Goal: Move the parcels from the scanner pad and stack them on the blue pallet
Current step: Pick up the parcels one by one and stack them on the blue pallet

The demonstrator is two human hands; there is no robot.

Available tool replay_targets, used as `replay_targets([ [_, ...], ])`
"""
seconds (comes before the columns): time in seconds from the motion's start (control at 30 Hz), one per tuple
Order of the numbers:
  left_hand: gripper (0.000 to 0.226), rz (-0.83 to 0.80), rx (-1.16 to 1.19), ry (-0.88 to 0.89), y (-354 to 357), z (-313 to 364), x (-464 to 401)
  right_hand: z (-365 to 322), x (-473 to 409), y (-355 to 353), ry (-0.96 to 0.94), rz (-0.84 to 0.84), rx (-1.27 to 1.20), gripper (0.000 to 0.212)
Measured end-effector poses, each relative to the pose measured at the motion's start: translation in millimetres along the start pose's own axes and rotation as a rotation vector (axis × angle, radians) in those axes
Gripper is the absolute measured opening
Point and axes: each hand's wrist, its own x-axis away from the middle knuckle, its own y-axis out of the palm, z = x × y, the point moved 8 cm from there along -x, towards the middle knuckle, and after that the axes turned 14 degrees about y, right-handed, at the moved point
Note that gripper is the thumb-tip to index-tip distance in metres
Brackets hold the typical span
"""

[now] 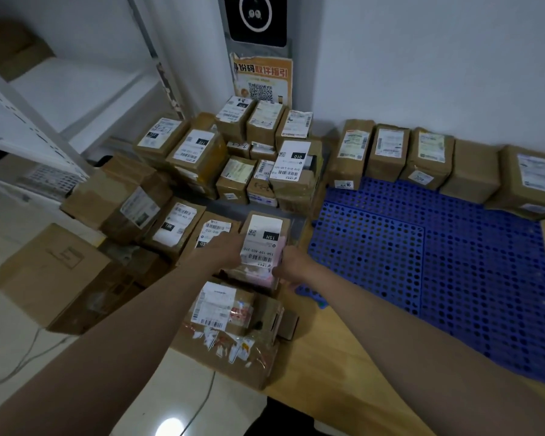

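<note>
Now both hands grip parcel (pixel 262 243) labelled "15H".

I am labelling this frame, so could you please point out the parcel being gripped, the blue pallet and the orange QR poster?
Gripped parcel (pixel 262 239): head view, on its white label.
Blue pallet (pixel 453 262): head view, on bare grid.
Orange QR poster (pixel 261 80): head view, near its middle.

Single head-worn wide-angle view, looking forward and down, close over parcels (pixel 262 243) and blue pallet (pixel 438 262)

Dim, bluish indoor light; a glare spot on the floor (pixel 170 427) (wide-angle bending at edges).
</note>
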Motion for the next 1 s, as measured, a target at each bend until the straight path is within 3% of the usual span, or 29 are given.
replay_targets([
  [0.1,0.028,-0.016,0.001,0.006,-15.0,7.7,-1.7,1.1,8.5,-13.4,0.005,-0.008,-0.049,0.034],
  [0.17,0.007,-0.058,0.027,0.017,-23.2,14.8,-4.2,5.4,14.7,-25.1,0.02,-0.003,-0.079,0.033],
  [0.33,0.023,-0.17,0.075,0.065,-36.4,46.8,-15.9,29.3,27.0,-55.9,0.061,0.017,-0.148,0.036],
  [0.47,0.012,-0.234,0.074,0.185,-40.9,87.8,-30.3,63.6,36.7,-79.1,0.12,0.051,-0.186,0.038],
  [0.6,0.022,-0.313,0.111,0.278,-39.1,133.6,-44.4,102.5,46.8,-97.8,0.18,0.09,-0.222,0.041],
  [0.8,0.018,-0.374,-0.003,0.446,-35.6,208.5,-59.0,157.7,68.5,-122.1,0.242,0.159,-0.292,0.047],
  [0.9,0.032,-0.403,-0.014,0.524,-29.3,246.0,-66.9,188.7,78.7,-132.3,0.271,0.195,-0.342,0.047],
  [1.0,0.021,-0.388,0.008,0.572,-24.4,280.9,-74.5,221.1,86.3,-143.6,0.307,0.23,-0.382,0.044],
])
